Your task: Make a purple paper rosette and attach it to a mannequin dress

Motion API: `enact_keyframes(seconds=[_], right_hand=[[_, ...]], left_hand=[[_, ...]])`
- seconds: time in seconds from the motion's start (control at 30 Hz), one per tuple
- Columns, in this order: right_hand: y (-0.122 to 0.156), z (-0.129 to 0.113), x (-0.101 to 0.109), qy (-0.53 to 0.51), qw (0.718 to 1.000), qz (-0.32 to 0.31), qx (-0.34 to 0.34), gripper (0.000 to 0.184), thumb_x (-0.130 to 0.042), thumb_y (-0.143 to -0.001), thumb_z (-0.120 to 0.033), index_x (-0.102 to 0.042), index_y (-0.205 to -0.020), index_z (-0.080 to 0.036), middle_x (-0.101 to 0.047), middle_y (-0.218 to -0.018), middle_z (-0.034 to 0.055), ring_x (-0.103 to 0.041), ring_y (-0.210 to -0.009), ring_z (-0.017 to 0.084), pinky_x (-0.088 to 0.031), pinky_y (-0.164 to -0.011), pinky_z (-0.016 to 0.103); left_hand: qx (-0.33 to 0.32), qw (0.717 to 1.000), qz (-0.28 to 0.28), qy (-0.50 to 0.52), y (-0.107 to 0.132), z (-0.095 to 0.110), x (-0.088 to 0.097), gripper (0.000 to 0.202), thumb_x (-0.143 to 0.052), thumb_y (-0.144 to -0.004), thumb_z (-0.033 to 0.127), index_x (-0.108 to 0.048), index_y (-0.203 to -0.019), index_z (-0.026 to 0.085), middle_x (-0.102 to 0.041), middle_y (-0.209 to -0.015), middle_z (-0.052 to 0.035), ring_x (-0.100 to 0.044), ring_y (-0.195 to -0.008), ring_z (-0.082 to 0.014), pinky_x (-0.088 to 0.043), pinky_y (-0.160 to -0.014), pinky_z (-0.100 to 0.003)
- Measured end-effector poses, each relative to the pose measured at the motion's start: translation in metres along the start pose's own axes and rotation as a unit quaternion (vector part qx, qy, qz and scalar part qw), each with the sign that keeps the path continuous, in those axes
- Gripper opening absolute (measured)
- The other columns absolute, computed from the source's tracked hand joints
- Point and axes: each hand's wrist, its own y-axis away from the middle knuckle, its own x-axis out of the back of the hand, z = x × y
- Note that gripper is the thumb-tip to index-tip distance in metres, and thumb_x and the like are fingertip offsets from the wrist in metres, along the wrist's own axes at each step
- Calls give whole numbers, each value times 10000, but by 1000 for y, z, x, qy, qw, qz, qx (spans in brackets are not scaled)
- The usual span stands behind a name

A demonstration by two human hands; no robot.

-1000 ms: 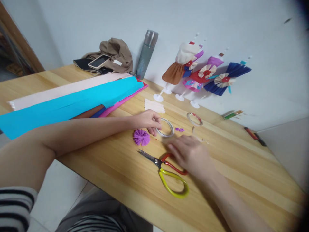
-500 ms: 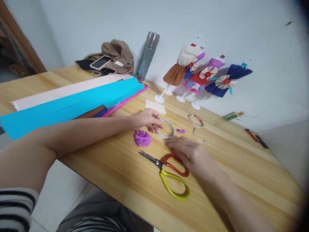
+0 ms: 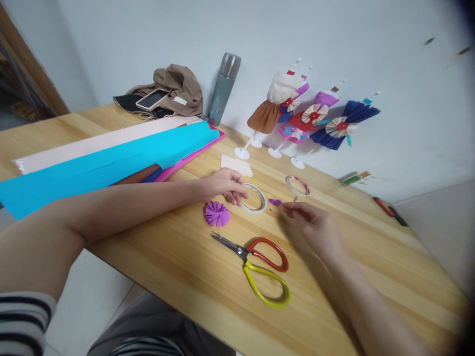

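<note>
My left hand (image 3: 230, 187) is closed on the left edge of a white roll of tape (image 3: 261, 201) lying on the table. To the right, my right hand (image 3: 319, 225) is just above the wood, thumb and fingers pinched together; what they hold, if anything, is hidden. By its fingertips lie small purple paper scraps (image 3: 275, 201). A pleated purple paper rosette (image 3: 217, 213) rests just below my left hand. Scissors (image 3: 241, 252) with one red and one yellow handle lie spread between me and the tape.
Long crepe paper sheets (image 3: 111, 153) cover the left side. Behind them are a brown cloth (image 3: 181, 84), a phone (image 3: 152, 99) and a flask (image 3: 224, 89). Paper dresses on stands (image 3: 272, 109) line the wall. Another tape ring (image 3: 297, 185) and a pleated cream piece (image 3: 236, 165) lie nearer.
My right hand has moved right and slightly up, from beside the tape roll and the red scissor handle to beside the purple scraps. My left hand stays at the roll.
</note>
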Motion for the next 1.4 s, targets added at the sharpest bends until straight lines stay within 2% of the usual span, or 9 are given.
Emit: enact_keyframes(seconds=[0.1,0.23,0.4,0.5,0.63,0.83,1.17,1.27,1.4], right_hand=[[4,-4,-2,-65,998,7,-10,197,-612,-850,-337,-760,-899,-216,-793,-912,107,-749,-799,272,-619,-733,433],[4,4,-13,-121,990,-61,44,171,-600,-872,-315,-747,-926,-247,-789,-1016,69,-740,-961,267,-602,-858,458],[0,6,-13,-43,999,23,23,175,-623,-869,-330,-728,-950,-215,-779,-898,97,-724,-752,249,-598,-669,398],[-2,-10,-5,-74,997,21,31,164,-636,-862,-356,-719,-888,-218,-764,-867,86,-711,-704,235,-589,-666,402],[-8,-41,3,-69,988,5,136,131,-691,-834,-357,-735,-901,-253,-771,-940,61,-720,-922,273,-564,-876,482],[-16,-75,-1,-22,958,-6,284,59,-675,-855,-276,-732,-870,-265,-764,-869,56,-694,-1028,311,-548,-863,501],[-24,-92,5,73,908,-50,411,137,-604,-874,-148,-643,-772,-231,-717,-753,41,-697,-981,292,-531,-781,444],[-27,-94,5,99,900,-68,418,167,-565,-842,-115,-600,-720,-223,-692,-711,33,-695,-935,280,-520,-793,443],[-32,-83,5,103,915,7,390,116,-592,-777,-146,-562,-695,-223,-694,-769,53,-690,-823,259,-523,-727,415]], left_hand=[[1,1000,-1,0,0,0,0,111,-652,-833,97,-622,-727,83,-718,-650,-64,-654,-511,-89,-476,-514,-183],[-15,1000,-9,-4,2,0,0,105,-661,-835,125,-622,-745,88,-719,-656,-55,-647,-509,-84,-486,-525,-185],[-41,997,-26,-54,3,-3,-1,101,-631,-850,143,-626,-759,98,-678,-595,-33,-617,-479,-90,-446,-464,-180],[-65,994,-39,-82,5,1,-3,108,-631,-841,147,-628,-741,106,-626,-547,10,-523,-405,-52,-368,-403,-157],[-111,987,-63,-94,13,13,-8,84,-654,-811,145,-640,-736,111,-596,-565,42,-475,-406,-22,-325,-394,-138],[-122,982,-120,-82,19,16,-10,86,-677,-776,159,-640,-714,113,-686,-706,1,-505,-428,-20,-381,-417,-159],[-131,978,-138,-88,21,13,-5,97,-694,-771,199,-670,-731,115,-662,-674,9,-488,-434,-22,-334,-397,-158],[-122,979,-137,-91,19,13,-6,134,-694,-795,239,-660,-748,118,-654,-670,14,-488,-444,-24,-349,-415,-164],[-139,979,-97,-112,15,12,-9,176,-692,-816,260,-697,-922,119,-679,-734,1,-533,-518,-41,-421,-500,-176]])
